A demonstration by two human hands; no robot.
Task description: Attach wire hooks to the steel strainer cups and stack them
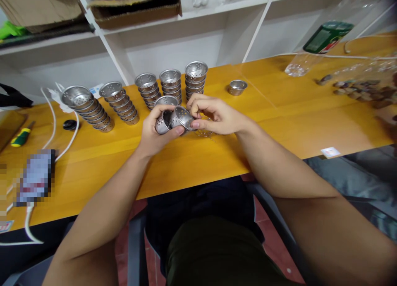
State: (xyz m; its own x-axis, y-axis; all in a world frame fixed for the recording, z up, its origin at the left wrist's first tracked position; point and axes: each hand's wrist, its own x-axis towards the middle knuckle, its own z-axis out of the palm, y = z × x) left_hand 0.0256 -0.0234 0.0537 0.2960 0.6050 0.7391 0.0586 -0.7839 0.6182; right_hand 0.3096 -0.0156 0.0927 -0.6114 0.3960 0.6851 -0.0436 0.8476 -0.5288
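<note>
My left hand (156, 130) is wrapped round perforated metal cups, one lighter cup (161, 123) lying against the palm and another perforated cup (181, 117) tilted against it, under the thumb. At the right end of this second cup, my right hand (214, 114) is closed in a pinch; what lies between its fingertips is hidden. Thin wire pieces (204, 133) show on the table just below the right fingers. Directly behind my hands is one more perforated cup (166, 100), partly covered by them.
Several stacks of perforated cups stand behind and left, including a leaning stack (93, 108) and a tall stack (196, 77). A shallow metal cup (237, 87) sits right. A plastic bottle (322, 42), screwdriver (22, 136), pixelated device (35, 176) and white cables lie about. Shelves (186, 17) rise behind.
</note>
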